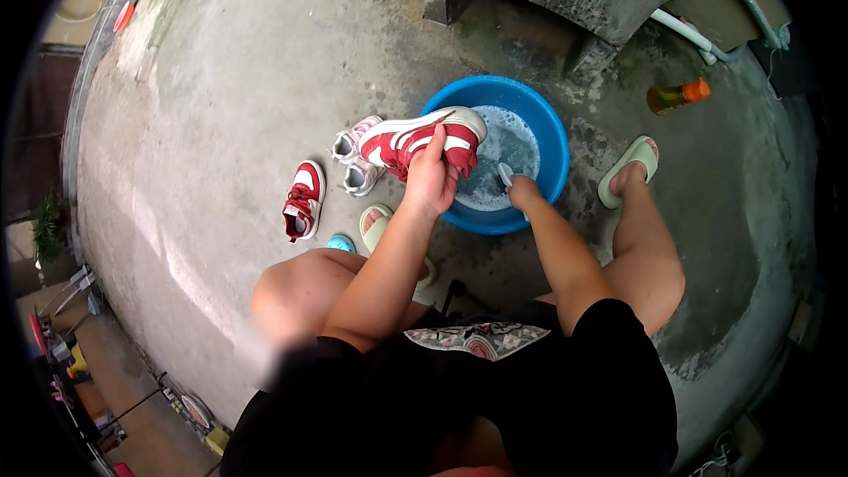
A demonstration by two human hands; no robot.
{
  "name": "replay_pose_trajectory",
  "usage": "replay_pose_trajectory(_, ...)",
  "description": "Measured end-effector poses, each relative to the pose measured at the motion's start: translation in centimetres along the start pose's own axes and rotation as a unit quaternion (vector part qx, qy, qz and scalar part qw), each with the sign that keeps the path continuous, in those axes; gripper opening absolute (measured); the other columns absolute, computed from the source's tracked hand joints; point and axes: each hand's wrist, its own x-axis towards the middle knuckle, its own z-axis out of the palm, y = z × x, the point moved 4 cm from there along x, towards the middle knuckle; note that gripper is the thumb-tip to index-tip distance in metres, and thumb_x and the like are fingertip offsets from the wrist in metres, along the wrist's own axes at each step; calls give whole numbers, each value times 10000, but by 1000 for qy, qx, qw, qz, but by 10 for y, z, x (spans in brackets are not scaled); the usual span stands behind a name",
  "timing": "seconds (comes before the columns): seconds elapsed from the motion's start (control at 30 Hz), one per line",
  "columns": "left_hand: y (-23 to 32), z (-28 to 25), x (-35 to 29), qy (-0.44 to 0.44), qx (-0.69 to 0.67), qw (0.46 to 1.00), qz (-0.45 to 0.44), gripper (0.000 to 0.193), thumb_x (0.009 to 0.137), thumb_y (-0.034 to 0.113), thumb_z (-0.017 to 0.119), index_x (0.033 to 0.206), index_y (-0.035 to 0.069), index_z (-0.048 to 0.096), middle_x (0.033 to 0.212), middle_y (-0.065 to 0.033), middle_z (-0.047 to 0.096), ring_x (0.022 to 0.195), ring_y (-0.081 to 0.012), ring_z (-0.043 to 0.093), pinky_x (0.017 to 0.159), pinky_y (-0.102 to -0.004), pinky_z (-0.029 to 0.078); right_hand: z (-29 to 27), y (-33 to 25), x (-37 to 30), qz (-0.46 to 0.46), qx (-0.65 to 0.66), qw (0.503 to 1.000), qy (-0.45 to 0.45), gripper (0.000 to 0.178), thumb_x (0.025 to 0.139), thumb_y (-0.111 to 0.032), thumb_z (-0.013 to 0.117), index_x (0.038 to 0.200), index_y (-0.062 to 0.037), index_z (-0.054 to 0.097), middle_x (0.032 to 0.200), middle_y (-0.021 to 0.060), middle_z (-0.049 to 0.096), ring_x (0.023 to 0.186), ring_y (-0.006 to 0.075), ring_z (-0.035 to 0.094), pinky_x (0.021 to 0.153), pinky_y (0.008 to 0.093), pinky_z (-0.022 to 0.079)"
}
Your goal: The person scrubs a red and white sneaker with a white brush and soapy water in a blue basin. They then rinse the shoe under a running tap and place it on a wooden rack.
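Soft black clothes are closest. The left hand grips a red and white lace-up shoe above the left rim of a round blue plastic tub. The right hand holds a small white thing over soapy water. Another red and white shoe sits left on the grey concrete floor.

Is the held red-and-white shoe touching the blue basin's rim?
Cannot tell. The head view looks down: the red-and-white shoe covers part of the blue basin, hiding any contact or gap there.
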Motion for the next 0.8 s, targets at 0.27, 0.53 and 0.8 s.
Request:
replay_pose_trajectory(0.27, -21, -22, 17, 84, 44, 995, -13, 486, 1006, 376, 386, 1248, -34, 483, 1196, -151, 583, 1047, -238, 594, 879, -368, 489, -85, -99, -167, -227, 205, 935, 178, 470, 932, -175, 549, 1388, -121, 449, 945, 193, 646, 806, 274, 640, 737, 326, 484)
replay_pose_trajectory(0.53, -29, -19, 8, 106, 180, 978, 15, 461, 985, 403, 462, 813, 5, 619, 726, -40, 596, 627, -132, 504, 588, -283, 402, -115, -149, -147, -246, 84, 941, 218, 471, 913, -199, 535, 1373, -135, 461, 851, 245, 612, 768, 389, 618, 681, 464, 496)
replay_pose_trajectory(0.8, -42, -11, -7, 130, 357, 924, 40, 473, 959, 413, 517, 871, -27, 670, 826, -57, 626, 697, -101, 510, 619, -287, 413, -128, -154, -143, -192, 14, 964, 182, 434, 947, -206, 439, 1376, -142, 449, 900, 217, 635, 832, 369, 644, 703, 459, 513)
